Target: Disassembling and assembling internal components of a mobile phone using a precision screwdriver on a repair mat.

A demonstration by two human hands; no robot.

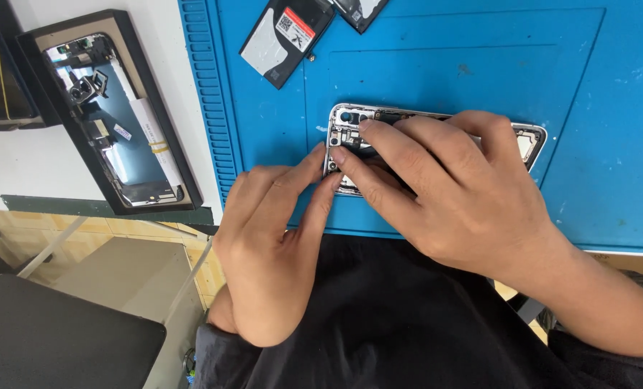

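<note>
An opened phone body (350,122) with a silver frame lies on the blue work mat (480,57), its inner parts exposed. My right hand (451,194) lies across it, index and middle fingertips pressing on the parts near its left end. My left hand (271,245) comes from below left, its fingertips touching the phone's left edge. Most of the phone's middle is hidden under my right hand. Whether a small part sits under the fingertips I cannot tell.
A flat battery (282,36) and another dark part (361,11) lie at the mat's far edge. On the white table to the left, a black tray (113,108) holds a phone back panel. A grey stool (69,338) stands below left.
</note>
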